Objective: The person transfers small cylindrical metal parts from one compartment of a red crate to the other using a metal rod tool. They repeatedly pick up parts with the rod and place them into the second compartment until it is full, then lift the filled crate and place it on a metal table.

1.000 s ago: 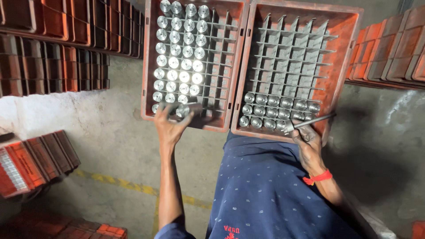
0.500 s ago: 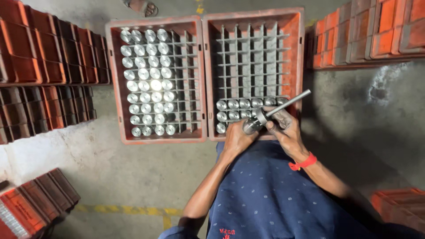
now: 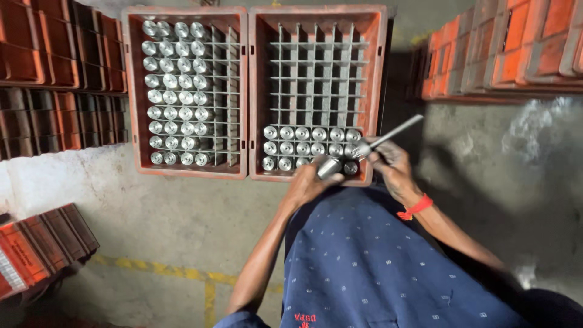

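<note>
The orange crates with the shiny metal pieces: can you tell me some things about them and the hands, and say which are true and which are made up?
1. The left hand holds a short shiny metal cylinder. True.
2. The right hand holds a long thin metal rod tool. True.
3. The right orange plastic crate is completely full of cylinders. False: only its nearest rows are filled; the grid behind is bare.
4. The left orange plastic crate holds no cylinders. False: many fill its left columns.
5. A red band circles the right wrist. True.
</note>
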`<state>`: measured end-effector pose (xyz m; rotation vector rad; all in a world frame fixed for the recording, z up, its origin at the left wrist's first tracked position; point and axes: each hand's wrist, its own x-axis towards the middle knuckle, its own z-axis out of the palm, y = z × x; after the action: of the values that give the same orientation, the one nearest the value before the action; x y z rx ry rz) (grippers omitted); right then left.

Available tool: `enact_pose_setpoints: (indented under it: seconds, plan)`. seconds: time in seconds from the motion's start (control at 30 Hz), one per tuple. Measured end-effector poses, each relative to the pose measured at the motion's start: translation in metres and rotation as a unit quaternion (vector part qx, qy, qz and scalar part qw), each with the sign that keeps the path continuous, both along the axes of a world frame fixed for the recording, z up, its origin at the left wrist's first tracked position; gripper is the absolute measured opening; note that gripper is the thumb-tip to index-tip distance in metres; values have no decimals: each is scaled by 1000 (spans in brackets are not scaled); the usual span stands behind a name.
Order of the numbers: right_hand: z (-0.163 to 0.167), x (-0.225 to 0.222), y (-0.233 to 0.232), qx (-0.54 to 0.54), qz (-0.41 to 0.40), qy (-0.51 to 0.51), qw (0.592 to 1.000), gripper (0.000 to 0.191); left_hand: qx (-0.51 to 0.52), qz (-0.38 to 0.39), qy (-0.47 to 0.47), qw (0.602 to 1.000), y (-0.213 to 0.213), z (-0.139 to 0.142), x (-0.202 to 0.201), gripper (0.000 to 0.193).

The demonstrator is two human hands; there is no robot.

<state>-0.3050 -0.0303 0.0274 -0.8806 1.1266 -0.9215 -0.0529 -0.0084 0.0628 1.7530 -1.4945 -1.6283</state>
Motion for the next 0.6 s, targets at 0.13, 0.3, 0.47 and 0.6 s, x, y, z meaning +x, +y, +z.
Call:
enact_pose_setpoints:
  seconds: [0.13,0.3,0.47,0.6]
  plan:
    - [-7,-34,-15,-11,-83,-8,996,36,-229,51,-211,949,-17,-33,41,66]
    - [-12,-41,-6,4,-102,9,995,34,-294,-42,-425,855,-58,-90,93,64]
    - [-23,3,15,6,-125,-34,992,32,-326,-50,-334,883,-68,-93,114,55]
    - [-24,44,27,9,-158,-41,986,39,-288,32,-276,916,-35,-64,162,43]
